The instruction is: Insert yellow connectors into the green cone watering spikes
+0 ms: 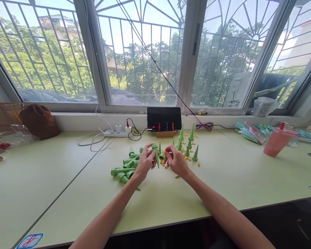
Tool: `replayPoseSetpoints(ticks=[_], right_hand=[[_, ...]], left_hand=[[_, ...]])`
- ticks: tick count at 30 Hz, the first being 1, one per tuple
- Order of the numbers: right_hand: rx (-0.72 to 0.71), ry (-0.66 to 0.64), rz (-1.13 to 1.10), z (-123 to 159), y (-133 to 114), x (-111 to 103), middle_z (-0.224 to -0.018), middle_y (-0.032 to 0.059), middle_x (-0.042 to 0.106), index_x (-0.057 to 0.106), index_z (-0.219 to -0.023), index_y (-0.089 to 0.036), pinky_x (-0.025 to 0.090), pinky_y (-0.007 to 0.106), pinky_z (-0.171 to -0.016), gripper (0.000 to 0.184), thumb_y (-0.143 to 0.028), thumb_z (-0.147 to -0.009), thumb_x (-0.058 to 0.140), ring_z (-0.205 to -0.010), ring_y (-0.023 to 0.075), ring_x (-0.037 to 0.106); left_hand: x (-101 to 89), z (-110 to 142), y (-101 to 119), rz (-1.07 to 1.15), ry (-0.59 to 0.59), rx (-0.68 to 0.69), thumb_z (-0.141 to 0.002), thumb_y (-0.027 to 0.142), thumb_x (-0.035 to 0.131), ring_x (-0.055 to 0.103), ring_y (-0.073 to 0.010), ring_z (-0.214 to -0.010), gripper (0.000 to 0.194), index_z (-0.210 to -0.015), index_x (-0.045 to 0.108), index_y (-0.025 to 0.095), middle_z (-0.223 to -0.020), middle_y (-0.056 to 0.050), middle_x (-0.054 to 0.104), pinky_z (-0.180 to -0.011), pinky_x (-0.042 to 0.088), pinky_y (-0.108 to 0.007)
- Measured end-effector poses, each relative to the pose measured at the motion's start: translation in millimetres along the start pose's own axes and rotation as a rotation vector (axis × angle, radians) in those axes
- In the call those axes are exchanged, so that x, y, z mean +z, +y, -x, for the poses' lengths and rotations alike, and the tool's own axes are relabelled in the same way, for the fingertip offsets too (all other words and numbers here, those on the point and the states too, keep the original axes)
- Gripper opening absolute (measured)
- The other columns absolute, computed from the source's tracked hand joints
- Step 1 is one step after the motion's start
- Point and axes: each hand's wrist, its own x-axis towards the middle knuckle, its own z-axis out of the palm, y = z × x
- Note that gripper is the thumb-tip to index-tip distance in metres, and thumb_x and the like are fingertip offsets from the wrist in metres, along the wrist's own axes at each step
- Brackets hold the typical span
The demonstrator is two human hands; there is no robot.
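My left hand (145, 162) is closed around a green plastic watering spike (156, 152), its wide ribbed cap up and its tip pointing down. Close beside it, my right hand (175, 159) has its fingers pinched together; whatever is between them is too small to make out. Small yellow valve-like pieces (187, 158) lie scattered under and behind the right hand. To the left of my left hand is a loose pile of green spikes (123, 171), lying on their sides. Behind and right of my right hand, several spikes (195, 153) stand tip up, some stacked, with yellow pieces on some.
A black tablet (163, 114) leans at the window, with a power strip (116, 132) and cables to its left. On the right stands a red drink cup (279, 141) by plastic-wrapped items (251, 132). A brown drawstring bag (39, 121) sits at the left back of the table (155, 207).
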Motion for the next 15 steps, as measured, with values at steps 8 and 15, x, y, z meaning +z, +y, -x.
replayPoseSetpoints(ticks=[8, 15], right_hand=[[0.011, -0.035, -0.027, -0.2, 0.8, 0.2, -0.087, 0.0018, 0.057, 0.042, -0.093, -0.021, 0.047, 0.019, -0.041, 0.02, -0.04, -0.094, 0.036, -0.055, 0.0111, 0.063], [-0.008, -0.068, -0.06, -1.1, 4.7, 1.5, -0.085, 0.0012, 0.057, 0.044, -0.093, -0.021, 0.049, 0.02, -0.043, 0.019, -0.039, -0.095, 0.037, -0.056, 0.0111, 0.064]], left_hand=[[1.7, 1.1, 0.8, -0.004, -0.054, -0.004, -0.078, 0.038, 0.062, 0.042, -0.0047, -0.04, 0.046, -0.12, 0.048, 0.024, -0.07, 0.004, 0.053, -0.035, 0.03, -0.016], [2.2, 0.7, -1.7, -0.032, -0.071, 0.001, -0.078, 0.039, 0.063, 0.041, -0.005, -0.04, 0.044, -0.117, 0.05, 0.023, -0.066, 0.005, 0.051, -0.034, 0.03, -0.017]])
